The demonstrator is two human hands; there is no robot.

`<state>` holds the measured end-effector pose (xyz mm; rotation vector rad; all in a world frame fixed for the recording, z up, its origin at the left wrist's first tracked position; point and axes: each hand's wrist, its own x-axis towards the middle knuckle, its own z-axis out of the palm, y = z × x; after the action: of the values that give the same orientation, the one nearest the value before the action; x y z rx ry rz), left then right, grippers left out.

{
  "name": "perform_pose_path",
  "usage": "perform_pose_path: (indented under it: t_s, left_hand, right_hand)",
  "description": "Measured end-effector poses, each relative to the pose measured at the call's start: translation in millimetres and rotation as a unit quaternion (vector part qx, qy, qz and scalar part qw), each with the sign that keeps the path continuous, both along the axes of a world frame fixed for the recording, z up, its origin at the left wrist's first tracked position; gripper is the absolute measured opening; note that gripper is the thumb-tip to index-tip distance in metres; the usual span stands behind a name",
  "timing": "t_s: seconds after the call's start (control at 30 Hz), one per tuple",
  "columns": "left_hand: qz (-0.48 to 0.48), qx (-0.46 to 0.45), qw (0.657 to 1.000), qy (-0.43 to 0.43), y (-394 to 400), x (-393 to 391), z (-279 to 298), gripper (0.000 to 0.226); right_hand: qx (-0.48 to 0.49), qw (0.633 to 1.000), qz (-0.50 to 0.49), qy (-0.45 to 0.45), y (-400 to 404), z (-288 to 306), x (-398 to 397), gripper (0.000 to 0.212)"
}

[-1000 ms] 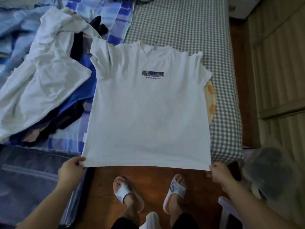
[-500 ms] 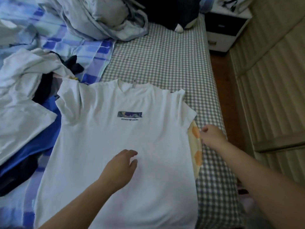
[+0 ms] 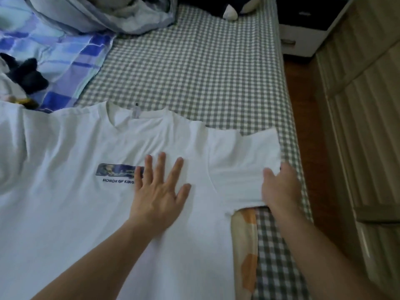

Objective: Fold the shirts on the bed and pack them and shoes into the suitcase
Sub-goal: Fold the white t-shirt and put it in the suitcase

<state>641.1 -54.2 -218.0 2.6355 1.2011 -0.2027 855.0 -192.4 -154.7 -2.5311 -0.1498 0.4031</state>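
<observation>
White shirt [image 3: 86, 213] lay face-up, spread flat on the checked bed [image 3: 205, 72], left hand [image 3: 159, 191] pressed flat on its chest with fingers straight beside the printed logo [image 3: 119, 171], right hand [image 3: 280, 187] gripping the edge of the right sleeve [image 3: 242, 165].

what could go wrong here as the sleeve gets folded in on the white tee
1. The left hand lies flat on the white t-shirt, partly over the chest print; if it slides, the wrinkles near the collar may get folded in.
2. The right hand holds the sleeve close to the bed edge; a loose grip might let it drop over the side.
3. The orange-patterned cloth lies partly under the shirt and could get dragged along.
</observation>
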Motion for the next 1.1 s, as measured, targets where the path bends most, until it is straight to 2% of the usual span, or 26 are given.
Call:
perform_pose_path:
  t_s: [0.1, 0.23, 0.33, 0.37, 0.4, 0.43, 0.47, 0.5, 0.53, 0.57, 0.6, 0.63, 0.7, 0.73, 0.77, 0.83, 0.87, 0.93, 1.0, 1.03, 1.1]
  left_hand:
    - [-0.001, -0.012, 1.000, 0.024, 1, 5, 3, 0.072]
    - [0.004, -0.049, 0.996, 0.069, 7, 12, 10, 0.073]
    - [0.025, -0.091, 0.992, 0.088, 10, 24, 31, 0.071]
    - [0.040, -0.101, 0.992, 0.063, 7, 30, 40, 0.065]
    - [0.085, -0.132, 0.988, -0.012, 3, 34, 52, 0.056]
    - [0.167, -0.204, 0.956, -0.128, -2, 37, 67, 0.045]
    - [0.265, -0.322, 0.874, -0.248, -9, 40, 85, 0.036]
    - [0.337, -0.447, 0.748, -0.355, -17, 42, 101, 0.030]
    - [0.386, -0.535, 0.616, -0.429, -23, 43, 115, 0.030]
    - [0.419, -0.573, 0.522, -0.473, -28, 39, 120, 0.032]
    - [0.442, -0.571, 0.495, -0.483, -36, 33, 123, 0.031]
    - [0.456, -0.533, 0.545, -0.459, -45, 24, 123, 0.025]
    - [0.436, -0.395, 0.733, -0.341, -73, 0, 117, 0.017]
    - [0.392, -0.341, 0.810, -0.271, -95, -13, 113, 0.023]
    - [0.339, -0.320, 0.860, -0.205, -119, -23, 111, 0.030]
    - [0.257, -0.302, 0.911, -0.110, -174, -39, 105, 0.045]
    - [0.224, -0.285, 0.930, -0.059, -198, -44, 102, 0.047]
    - [0.173, -0.295, 0.940, 0.001, -227, -56, 99, 0.043]
    - [0.145, -0.278, 0.950, 0.005, -254, -65, 95, 0.042]
    - [0.134, -0.253, 0.958, 0.011, -266, -68, 94, 0.042]
    - [0.129, -0.228, 0.965, 0.020, -279, -75, 92, 0.045]
  right_hand:
    - [0.042, 0.996, -0.024, 0.076, -25, -12, -12, 0.034]
    - [0.149, 0.971, -0.066, 0.172, -28, -18, -4, 0.015]
    - [0.256, 0.913, -0.098, 0.301, -33, -8, 4, 0.022]
    - [0.304, 0.888, -0.100, 0.330, -32, 0, 6, 0.027]
    - [0.334, 0.874, -0.082, 0.343, -30, 8, 7, 0.032]
    - [0.351, 0.867, -0.043, 0.351, -23, 17, 7, 0.035]
    - [0.351, 0.866, 0.007, 0.356, -14, 26, 5, 0.035]
    - [0.343, 0.862, 0.063, 0.368, -3, 38, 0, 0.034]
    - [0.318, 0.863, 0.115, 0.375, 11, 46, -6, 0.034]
    - [0.289, 0.864, 0.158, 0.380, 25, 52, -14, 0.036]
    - [0.251, 0.873, 0.192, 0.372, 38, 54, -20, 0.040]
    - [0.222, 0.881, 0.209, 0.361, 50, 54, -26, 0.047]
    - [0.174, 0.900, 0.208, 0.340, 67, 56, -34, 0.066]
    - [0.163, 0.904, 0.186, 0.349, 73, 57, -37, 0.073]
    - [0.176, 0.900, 0.161, 0.364, 78, 55, -38, 0.070]
    - [0.224, 0.884, 0.087, 0.400, 80, 55, -37, 0.029]
    - [0.235, 0.887, 0.046, 0.395, 78, 58, -36, 0.016]
    - [0.257, 0.901, -0.034, 0.347, 67, 64, -23, 0.011]
    - [0.273, 0.911, -0.126, 0.282, 45, 68, -4, 0.005]
    - [0.258, 0.918, -0.161, 0.253, 27, 69, 2, 0.005]
    - [0.166, 0.943, -0.176, 0.230, -13, 61, 9, 0.012]
